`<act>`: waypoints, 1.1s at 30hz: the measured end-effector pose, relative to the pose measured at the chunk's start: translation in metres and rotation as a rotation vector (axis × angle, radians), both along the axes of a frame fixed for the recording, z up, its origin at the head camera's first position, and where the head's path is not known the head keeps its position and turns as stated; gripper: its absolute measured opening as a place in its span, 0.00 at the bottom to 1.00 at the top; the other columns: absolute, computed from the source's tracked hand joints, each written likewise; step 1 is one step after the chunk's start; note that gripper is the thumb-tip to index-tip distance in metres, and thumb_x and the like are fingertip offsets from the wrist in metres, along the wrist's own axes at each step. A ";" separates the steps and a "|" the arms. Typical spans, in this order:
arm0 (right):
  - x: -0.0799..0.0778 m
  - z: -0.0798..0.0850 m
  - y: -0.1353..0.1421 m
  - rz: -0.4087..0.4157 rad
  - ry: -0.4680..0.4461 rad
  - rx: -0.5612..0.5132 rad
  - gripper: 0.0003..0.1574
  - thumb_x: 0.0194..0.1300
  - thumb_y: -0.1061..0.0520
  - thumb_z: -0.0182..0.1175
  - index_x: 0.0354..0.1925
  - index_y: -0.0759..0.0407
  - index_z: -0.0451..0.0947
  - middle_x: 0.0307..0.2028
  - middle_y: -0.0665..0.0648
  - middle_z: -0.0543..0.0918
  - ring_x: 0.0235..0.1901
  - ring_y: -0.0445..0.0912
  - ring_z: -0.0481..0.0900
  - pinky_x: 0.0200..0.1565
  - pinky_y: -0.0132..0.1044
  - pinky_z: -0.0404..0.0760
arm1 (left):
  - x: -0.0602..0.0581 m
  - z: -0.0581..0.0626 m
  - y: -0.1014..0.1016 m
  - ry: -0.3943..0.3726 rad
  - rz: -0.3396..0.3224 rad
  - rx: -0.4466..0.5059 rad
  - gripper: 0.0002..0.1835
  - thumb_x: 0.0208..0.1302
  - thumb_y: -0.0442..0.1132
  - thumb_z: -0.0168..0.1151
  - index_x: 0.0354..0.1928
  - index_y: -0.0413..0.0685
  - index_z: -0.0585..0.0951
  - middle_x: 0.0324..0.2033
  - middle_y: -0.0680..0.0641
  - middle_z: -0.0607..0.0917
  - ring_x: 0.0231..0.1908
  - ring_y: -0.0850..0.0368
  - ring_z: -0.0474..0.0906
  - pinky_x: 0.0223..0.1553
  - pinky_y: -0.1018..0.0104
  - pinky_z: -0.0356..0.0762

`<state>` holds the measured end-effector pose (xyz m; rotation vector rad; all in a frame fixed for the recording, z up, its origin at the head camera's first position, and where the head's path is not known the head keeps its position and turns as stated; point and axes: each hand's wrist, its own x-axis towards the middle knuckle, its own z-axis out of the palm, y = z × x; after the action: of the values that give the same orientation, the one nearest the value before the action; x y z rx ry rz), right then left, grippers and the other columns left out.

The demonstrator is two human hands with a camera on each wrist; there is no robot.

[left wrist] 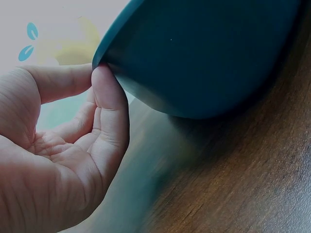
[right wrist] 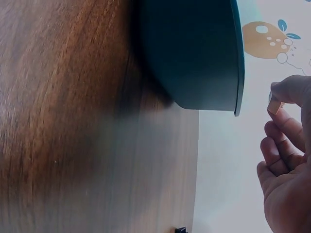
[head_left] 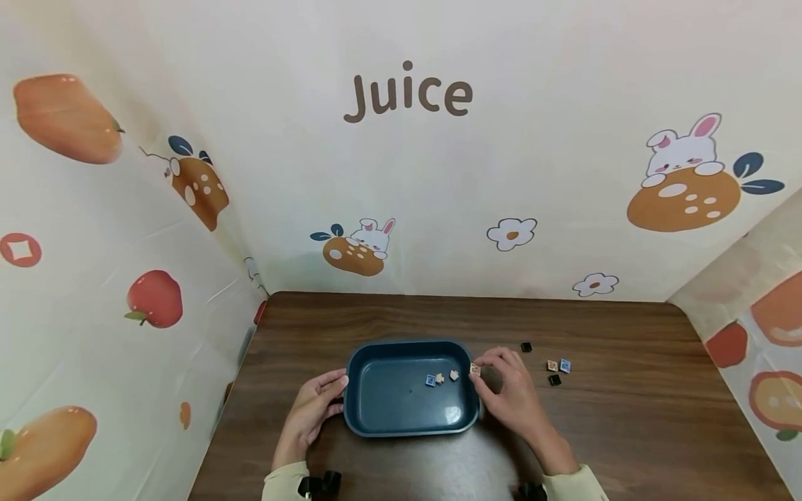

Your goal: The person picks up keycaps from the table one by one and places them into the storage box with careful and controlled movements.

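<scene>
A dark teal tray with a raised rim lies on the table. My left hand pinches its left rim between thumb and fingers, as the left wrist view shows closely. At the opposite end, my right hand holds a small orange-beige square block by thumb and index finger, over the right rim. The same block shows edge-on in the right wrist view, its other fingers loosely curled below. Inside the tray lie a blue square block and two small pale pieces, one nearer the right wall.
Right of my right hand, several small blocks lie on the brown wooden table: a black one farther back, another black one, an orange-beige one and a blue one. A printed white cloth rises behind the table.
</scene>
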<state>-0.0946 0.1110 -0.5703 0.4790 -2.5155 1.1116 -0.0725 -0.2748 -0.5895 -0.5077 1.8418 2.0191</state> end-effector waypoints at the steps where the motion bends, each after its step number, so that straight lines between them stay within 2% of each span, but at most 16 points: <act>1: 0.000 0.000 0.000 -0.002 0.001 -0.004 0.15 0.56 0.64 0.79 0.40 0.53 0.86 0.42 0.47 0.82 0.45 0.41 0.74 0.50 0.29 0.72 | -0.001 0.000 0.000 0.001 0.001 0.002 0.32 0.78 0.42 0.63 0.74 0.30 0.69 0.46 0.52 0.88 0.44 0.62 0.83 0.38 0.70 0.85; 13: 0.001 -0.004 -0.008 0.035 -0.017 -0.011 0.16 0.56 0.64 0.79 0.40 0.52 0.86 0.44 0.46 0.83 0.47 0.40 0.75 0.50 0.27 0.74 | -0.003 -0.001 0.003 0.002 0.021 -0.005 0.29 0.77 0.40 0.62 0.72 0.30 0.70 0.44 0.53 0.88 0.42 0.61 0.82 0.38 0.70 0.85; 24: 0.002 -0.005 -0.015 0.050 -0.057 0.028 0.14 0.57 0.61 0.80 0.41 0.52 0.87 0.43 0.45 0.82 0.47 0.39 0.74 0.49 0.37 0.79 | -0.003 -0.001 0.001 0.004 0.026 -0.005 0.29 0.77 0.39 0.62 0.72 0.30 0.70 0.44 0.53 0.88 0.43 0.62 0.83 0.38 0.70 0.85; 33: 0.002 -0.007 -0.020 0.075 -0.069 0.059 0.12 0.59 0.59 0.79 0.41 0.51 0.88 0.44 0.43 0.81 0.48 0.38 0.74 0.48 0.39 0.79 | -0.002 -0.001 0.000 -0.001 0.007 0.001 0.30 0.78 0.40 0.62 0.73 0.30 0.69 0.45 0.54 0.88 0.44 0.62 0.82 0.39 0.71 0.85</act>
<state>-0.0928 0.0913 -0.5774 0.5639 -2.6153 1.1015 -0.0748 -0.2753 -0.5907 -0.5163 1.8406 2.0240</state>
